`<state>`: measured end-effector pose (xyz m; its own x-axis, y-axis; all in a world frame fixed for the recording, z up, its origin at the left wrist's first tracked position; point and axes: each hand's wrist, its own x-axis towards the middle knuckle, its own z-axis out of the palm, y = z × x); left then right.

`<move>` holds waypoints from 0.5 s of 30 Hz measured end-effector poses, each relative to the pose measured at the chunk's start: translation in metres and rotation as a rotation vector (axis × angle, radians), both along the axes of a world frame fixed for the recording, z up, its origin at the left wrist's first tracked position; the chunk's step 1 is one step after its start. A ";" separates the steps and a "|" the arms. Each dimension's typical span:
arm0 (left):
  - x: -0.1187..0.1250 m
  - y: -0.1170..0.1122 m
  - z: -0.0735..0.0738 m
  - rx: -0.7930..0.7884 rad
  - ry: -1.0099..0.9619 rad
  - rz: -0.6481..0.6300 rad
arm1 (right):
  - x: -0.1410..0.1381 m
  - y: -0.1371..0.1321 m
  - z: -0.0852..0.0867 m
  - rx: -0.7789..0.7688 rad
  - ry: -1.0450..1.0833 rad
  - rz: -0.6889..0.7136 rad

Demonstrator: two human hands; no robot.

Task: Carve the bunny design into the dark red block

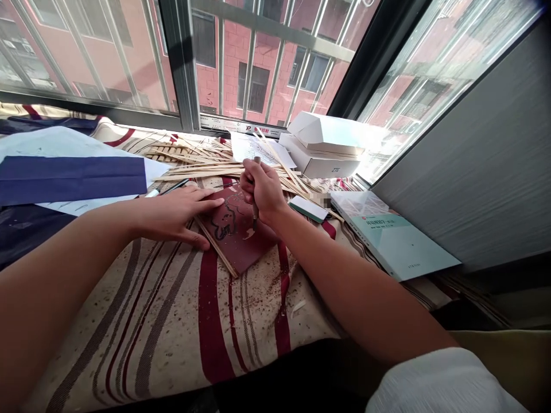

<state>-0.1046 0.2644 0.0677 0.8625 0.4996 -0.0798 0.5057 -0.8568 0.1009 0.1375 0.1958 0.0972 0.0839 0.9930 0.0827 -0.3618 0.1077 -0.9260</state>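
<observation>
A dark red board (pixel 253 252) with a layered edge lies on the striped cloth, a dark line drawing and a few pale cut marks on its face. My left hand (pixel 178 213) rests at the board's left edge, fingers spread, some of them on its surface. In a fist, my right hand (pixel 264 189) grips a slim carving knife (pixel 255 215), held nearly upright with its lower end down at the board beside a pale cut mark. Its tip is too small to make out. Reddish shavings (pixel 258 301) are scattered over the cloth in front of the board.
Thin wooden strips (pixel 202 166) lie in a heap behind the board, near a printed sheet (pixel 258 150). A white box (pixel 327 152) stands by the window. To the right are a small green-and-white box (pixel 308 209) and a pale green book (pixel 396 235); dark blue cloth (pixel 73 176) and paper lie left.
</observation>
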 end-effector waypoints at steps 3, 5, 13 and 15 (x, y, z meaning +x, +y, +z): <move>0.004 -0.005 -0.001 0.020 -0.030 -0.021 | -0.002 0.002 -0.004 0.011 -0.020 -0.012; 0.009 -0.011 0.001 0.022 -0.053 -0.054 | -0.004 0.002 -0.006 0.011 -0.031 0.004; 0.028 -0.028 0.005 -0.074 -0.124 -0.152 | -0.007 0.003 -0.013 0.048 -0.026 0.042; 0.029 -0.028 0.003 -0.112 -0.133 -0.152 | -0.007 0.007 -0.018 0.049 -0.023 0.039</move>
<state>-0.0752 0.2361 0.0712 0.9340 0.3571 -0.0085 0.3472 -0.9019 0.2569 0.1300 0.2025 0.0790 0.0424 0.9903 0.1326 -0.3451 0.1391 -0.9282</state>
